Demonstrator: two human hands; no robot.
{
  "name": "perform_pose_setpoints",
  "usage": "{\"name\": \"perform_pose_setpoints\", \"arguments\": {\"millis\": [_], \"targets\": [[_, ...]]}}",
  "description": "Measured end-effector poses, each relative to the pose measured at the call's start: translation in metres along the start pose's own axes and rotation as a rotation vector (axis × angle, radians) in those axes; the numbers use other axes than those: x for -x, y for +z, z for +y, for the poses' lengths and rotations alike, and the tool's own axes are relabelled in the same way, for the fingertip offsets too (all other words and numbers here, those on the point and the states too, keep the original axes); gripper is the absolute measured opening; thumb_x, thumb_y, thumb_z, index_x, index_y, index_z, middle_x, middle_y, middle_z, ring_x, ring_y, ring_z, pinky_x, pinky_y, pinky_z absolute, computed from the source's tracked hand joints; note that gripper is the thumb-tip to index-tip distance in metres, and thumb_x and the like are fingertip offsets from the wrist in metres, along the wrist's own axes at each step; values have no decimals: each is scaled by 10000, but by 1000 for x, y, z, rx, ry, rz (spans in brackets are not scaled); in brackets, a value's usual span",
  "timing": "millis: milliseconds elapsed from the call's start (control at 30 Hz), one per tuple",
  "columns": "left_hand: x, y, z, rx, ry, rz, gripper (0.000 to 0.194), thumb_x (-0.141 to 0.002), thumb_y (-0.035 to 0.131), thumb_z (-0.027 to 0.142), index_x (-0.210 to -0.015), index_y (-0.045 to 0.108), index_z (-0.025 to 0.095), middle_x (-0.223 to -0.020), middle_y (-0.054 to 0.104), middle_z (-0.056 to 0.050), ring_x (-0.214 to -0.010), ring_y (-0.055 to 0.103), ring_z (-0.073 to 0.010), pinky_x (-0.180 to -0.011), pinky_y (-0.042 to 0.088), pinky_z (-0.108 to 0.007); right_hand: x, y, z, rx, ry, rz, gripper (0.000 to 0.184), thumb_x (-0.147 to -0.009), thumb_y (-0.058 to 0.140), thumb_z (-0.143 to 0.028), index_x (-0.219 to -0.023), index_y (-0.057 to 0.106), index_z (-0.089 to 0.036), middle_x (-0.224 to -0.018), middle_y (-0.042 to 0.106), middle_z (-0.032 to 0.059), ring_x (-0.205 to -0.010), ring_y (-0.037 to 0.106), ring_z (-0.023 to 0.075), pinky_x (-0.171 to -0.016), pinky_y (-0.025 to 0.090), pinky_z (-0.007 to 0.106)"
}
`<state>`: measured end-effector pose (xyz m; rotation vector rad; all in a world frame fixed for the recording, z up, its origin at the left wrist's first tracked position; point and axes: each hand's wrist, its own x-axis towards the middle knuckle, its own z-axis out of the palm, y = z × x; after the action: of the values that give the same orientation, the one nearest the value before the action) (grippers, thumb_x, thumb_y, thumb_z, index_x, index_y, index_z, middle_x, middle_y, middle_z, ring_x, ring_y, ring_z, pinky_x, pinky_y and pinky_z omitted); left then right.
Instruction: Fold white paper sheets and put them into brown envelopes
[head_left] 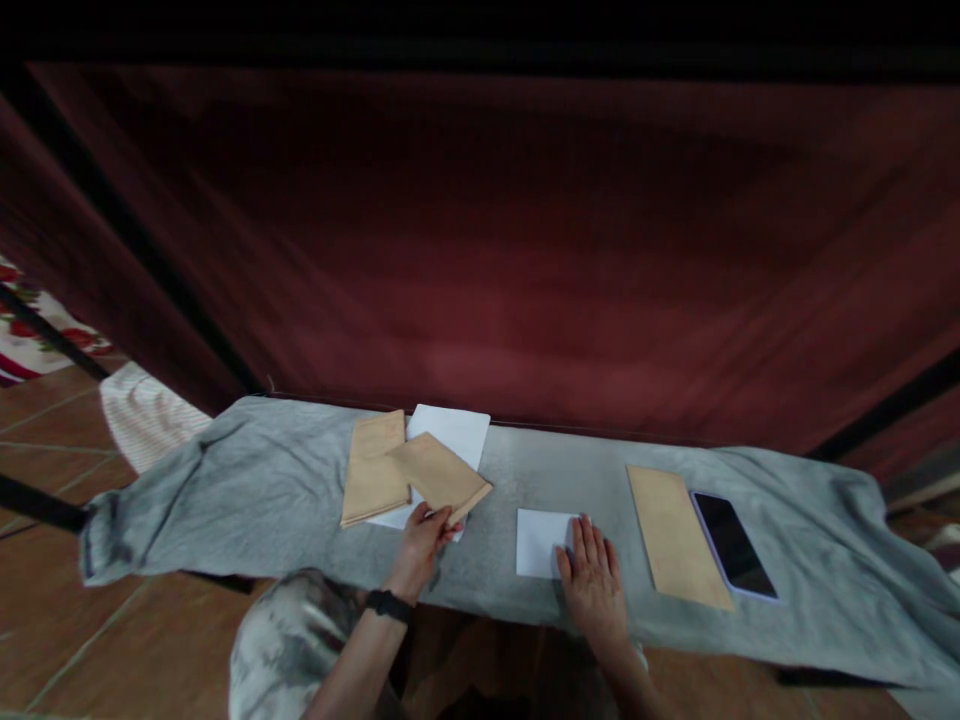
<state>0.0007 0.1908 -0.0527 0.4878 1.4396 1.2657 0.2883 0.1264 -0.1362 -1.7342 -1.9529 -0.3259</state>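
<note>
My left hand (427, 540) pinches the near corner of a brown envelope (436, 472), which is tilted over a white sheet of paper (451, 430) and the edge of a stack of brown envelopes (375, 465). A dark band circles that wrist. Flat on the cloth, a small folded white paper (541, 543) lies under the fingertips of my right hand (591, 575). The fingers of this hand are stretched out and rest on the paper's right side. Part of the white sheet is hidden beneath the brown envelopes.
A grey cloth (255, 480) covers the long narrow bench. To the right lie another brown envelope (679, 535) and a phone (733, 545) with a dark screen. A dark red fabric panel (480, 260) rises behind the bench. Tiled floor (97, 640) shows at the left.
</note>
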Motion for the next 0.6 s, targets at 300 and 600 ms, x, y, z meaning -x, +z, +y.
{"name": "perform_pose_setpoints", "arguments": {"millis": [300,600], "targets": [[8,36,-9,126,-59,-124,212,-765,773,182,-767,562,183,-750,725,-34,-780,760,-183,-820,612,-298,2,11,3,94,-12,17,550,-1052,362,-379,-1527,395,-105,-1540,430,220,-1393,458,335,-1134,345,553],[29,41,-58,-494,212,-191,401,-889,524,580,-862,609,189,-640,688,-25,-534,675,-196,-545,569,-334,-1,11,0,124,17,4,570,-1046,388,-394,-1530,380,-92,-1531,451,207,-1410,436,318,-1154,328,514]]}}
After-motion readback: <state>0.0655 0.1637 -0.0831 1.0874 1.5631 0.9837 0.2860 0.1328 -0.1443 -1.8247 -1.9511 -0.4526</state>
